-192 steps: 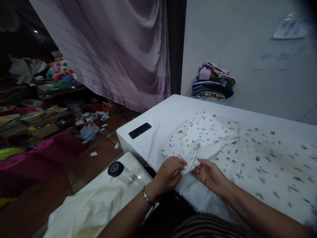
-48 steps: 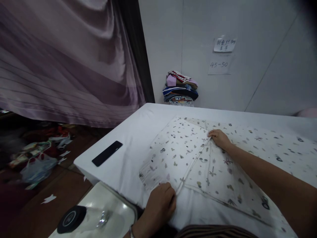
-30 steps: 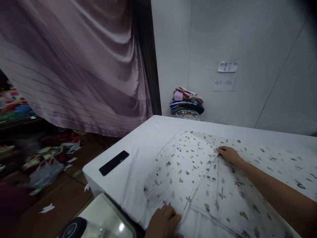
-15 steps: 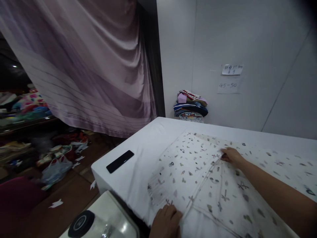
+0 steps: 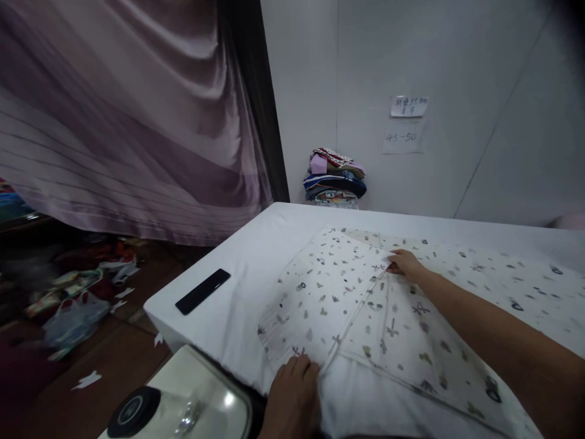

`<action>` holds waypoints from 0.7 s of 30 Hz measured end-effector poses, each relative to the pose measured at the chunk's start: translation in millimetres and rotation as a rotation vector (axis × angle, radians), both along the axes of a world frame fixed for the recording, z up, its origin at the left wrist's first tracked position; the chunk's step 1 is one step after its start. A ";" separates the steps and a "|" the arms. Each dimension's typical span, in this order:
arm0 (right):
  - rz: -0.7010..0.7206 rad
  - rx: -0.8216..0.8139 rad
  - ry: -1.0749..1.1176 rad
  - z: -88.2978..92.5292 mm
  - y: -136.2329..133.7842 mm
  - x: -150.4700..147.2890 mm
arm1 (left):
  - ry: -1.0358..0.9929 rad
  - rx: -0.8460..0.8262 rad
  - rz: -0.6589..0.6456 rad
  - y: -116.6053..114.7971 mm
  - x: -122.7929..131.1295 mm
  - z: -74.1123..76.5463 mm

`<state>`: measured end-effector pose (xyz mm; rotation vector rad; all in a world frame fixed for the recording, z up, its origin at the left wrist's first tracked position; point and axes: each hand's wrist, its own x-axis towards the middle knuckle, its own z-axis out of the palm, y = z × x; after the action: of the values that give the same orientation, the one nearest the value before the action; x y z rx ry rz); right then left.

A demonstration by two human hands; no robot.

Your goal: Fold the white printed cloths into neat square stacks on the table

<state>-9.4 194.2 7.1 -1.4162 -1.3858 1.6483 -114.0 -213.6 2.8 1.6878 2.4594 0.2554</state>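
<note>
A white cloth printed with small dark motifs [image 5: 347,292] lies spread on a table covered in white [image 5: 256,256], one flap folded over towards the left. My left hand [image 5: 292,396] presses flat on the near corner of that flap at the table's front edge. My right hand [image 5: 404,263] is stretched out further back, its fingers resting on the far end of the fold line. The fingers of both hands lie on the cloth and grip nothing.
A black phone [image 5: 203,291] lies on the table's left part. A stack of folded clothes [image 5: 335,177] sits against the white wall behind the table. A jar with a black lid [image 5: 134,411] stands at the lower left. A mauve curtain [image 5: 128,122] hangs left; clutter covers the floor.
Earlier both hands pinched a bunched corner of the cloth. Since then the flap has been laid flat, and both hands now press along its fold; over the last second they barely move.
</note>
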 end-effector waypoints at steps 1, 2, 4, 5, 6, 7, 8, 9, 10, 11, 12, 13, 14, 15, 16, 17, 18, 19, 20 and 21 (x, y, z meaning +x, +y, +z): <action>0.011 -0.006 -0.007 0.2 -0.5 0.5 | 0.003 -0.002 0.004 -0.2 0.8 2.8; 0.025 -0.011 -0.012 0.6 -1.1 1.2 | 0.003 -0.003 0.011 -0.3 1.7 5.3; 0.058 -0.018 -0.020 2.2 -2.8 2.6 | -0.006 -0.016 0.019 0.1 3.6 9.6; 0.076 -0.020 -0.027 3.2 -3.8 3.3 | -0.014 -0.027 0.022 0.7 4.7 11.4; 0.094 -0.021 -0.036 4.1 -5.0 3.8 | -0.025 -0.037 0.021 1.6 5.8 13.0; 0.109 -0.020 -0.047 5.0 -6.4 4.0 | -0.034 -0.043 0.019 2.8 6.9 14.4; 0.121 -0.015 -0.059 5.7 -7.9 3.9 | -0.039 -0.045 0.018 4.4 8.1 15.5; 0.130 -0.007 -0.071 6.2 -9.6 3.5 | -0.042 -0.044 0.015 6.4 9.2 16.3; 0.138 0.004 -0.083 6.5 -11.2 2.7 | -0.040 -0.044 0.012 8.7 10.1 16.9; 0.145 0.018 -0.094 6.4 -12.8 1.7 | -0.035 -0.046 0.011 11.2 10.9 17.3; 0.148 0.036 -0.105 6.0 -14.1 0.6 | -0.026 -0.049 0.011 13.8 11.5 17.5; 0.149 0.057 -0.116 5.3 -15.2 -0.5 | -0.017 -0.054 0.010 16.4 11.8 17.7; 0.147 0.082 -0.128 4.4 -15.9 -1.5 | -0.009 -0.062 0.007 18.7 12.1 17.7; 0.144 0.108 -0.144 3.3 -16.2 -2.3 | -0.005 -0.071 0.001 20.6 12.1 17.8; 0.144 0.134 -0.165 2.2 -16.1 -2.7 | -0.004 -0.081 -0.005 21.8 12.0 17.9; 0.150 0.158 -0.194 1.3 -15.8 -2.6 | -0.005 -0.091 -0.012 22.4 11.8 18.1; 0.162 0.184 -0.230 0.8 -15.3 -2.1 | -0.007 -0.099 -0.019 22.3 11.5 18.2; 0.178 0.216 -0.269 0.8 -14.9 -1.0 | -0.009 -0.098 -0.023 21.7 11.1 18.4; 0.195 0.259 -0.309 1.6 -14.9 0.4 | -0.014 -0.086 -0.026 20.8 10.6 18.4; 0.209 0.314 -0.345 3.1 -15.4 2.2 | -0.019 -0.063 -0.029 19.8 9.9 18.4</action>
<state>-7.2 178.8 10.2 -1.4500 -1.9490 1.2655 -104.0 -193.8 21.2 1.6858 2.4014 0.1880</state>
